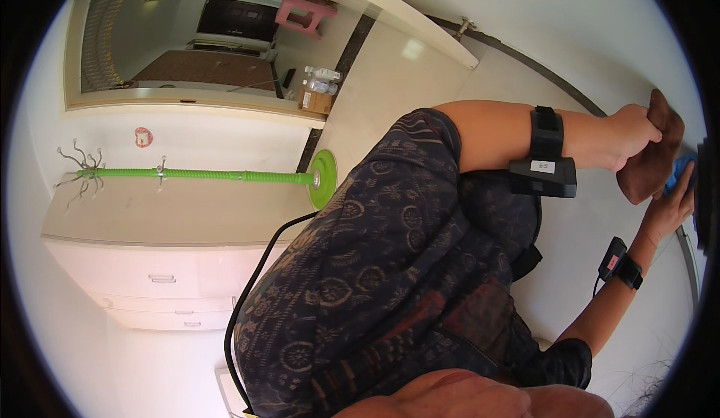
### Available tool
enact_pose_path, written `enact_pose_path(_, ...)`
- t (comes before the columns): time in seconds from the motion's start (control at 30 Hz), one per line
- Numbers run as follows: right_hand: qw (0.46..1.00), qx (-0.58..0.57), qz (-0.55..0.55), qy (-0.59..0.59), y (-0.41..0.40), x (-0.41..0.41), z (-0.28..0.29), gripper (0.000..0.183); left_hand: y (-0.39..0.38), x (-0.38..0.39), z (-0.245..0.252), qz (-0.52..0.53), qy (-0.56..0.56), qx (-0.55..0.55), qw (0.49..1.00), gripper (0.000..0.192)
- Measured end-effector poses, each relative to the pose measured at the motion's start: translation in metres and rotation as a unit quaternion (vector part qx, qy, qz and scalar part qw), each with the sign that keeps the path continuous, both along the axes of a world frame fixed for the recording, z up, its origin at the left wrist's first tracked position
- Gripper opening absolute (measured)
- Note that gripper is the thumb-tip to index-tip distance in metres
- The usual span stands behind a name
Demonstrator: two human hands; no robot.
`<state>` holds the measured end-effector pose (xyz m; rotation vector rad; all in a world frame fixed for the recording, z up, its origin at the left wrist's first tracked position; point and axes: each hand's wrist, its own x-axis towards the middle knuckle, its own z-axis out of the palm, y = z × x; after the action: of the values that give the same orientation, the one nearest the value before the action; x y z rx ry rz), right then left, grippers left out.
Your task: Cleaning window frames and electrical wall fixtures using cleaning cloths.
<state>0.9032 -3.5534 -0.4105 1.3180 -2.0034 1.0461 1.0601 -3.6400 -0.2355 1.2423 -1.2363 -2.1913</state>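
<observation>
At the right side of the view my left hand (633, 134) grips a soft brown cloth (647, 168), which hangs crumpled down from the fingers in front of the pale wall. Just below it, my right hand (669, 213) has its fingers around a blue item (679, 171), perhaps a cloth or sponge. The brown cloth and the dark rim of the view hide part of that blue item. Both hands are close together, and the brown cloth appears to reach the right fingers.
A green coat stand (197, 174) stands beside a white drawer cabinet (135, 294). Through a framed opening appear a pink plastic stool (306, 16), plastic bottles (322, 85) and a cardboard box (315, 102). A black cable (242, 305) runs behind my body. A pipe valve (464, 26) sits by the wall.
</observation>
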Motion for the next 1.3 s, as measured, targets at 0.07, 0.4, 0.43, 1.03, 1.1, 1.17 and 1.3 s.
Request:
enact_pose_path(0.07,0.999,0.032,-0.007,-0.008,0.000,-0.002,-0.005,0.068,0.000,0.001,0.000,0.005,0.000,0.002,1.000,0.032)
enact_pose_path(0.4,0.997,0.051,-0.035,0.045,0.000,-0.026,-0.036,0.066,0.000,0.001,-0.001,0.014,0.010,-0.003,1.000,0.034)
enact_pose_path(0.43,0.993,0.070,-0.061,0.066,0.000,-0.026,-0.037,0.065,0.000,0.001,-0.001,0.015,0.010,-0.004,1.000,0.034)
enact_pose_path(1.03,0.985,0.103,-0.071,0.119,0.003,-0.053,-0.088,0.055,-0.001,0.000,-0.007,0.002,-0.019,-0.010,1.000,0.036)
enact_pose_path(1.1,0.985,0.110,-0.080,0.107,0.002,-0.051,-0.083,0.055,-0.001,0.000,-0.008,0.015,-0.001,-0.012,1.000,0.034)
enact_pose_path(1.17,0.992,0.052,-0.018,0.113,-0.001,-0.052,-0.071,0.055,-0.004,0.001,-0.011,0.017,0.005,-0.013,1.000,0.033)
enact_pose_path(1.3,0.992,0.068,-0.030,0.100,0.003,-0.040,-0.059,0.056,-0.004,-0.001,-0.014,0.031,-0.011,-0.009,0.999,0.032)
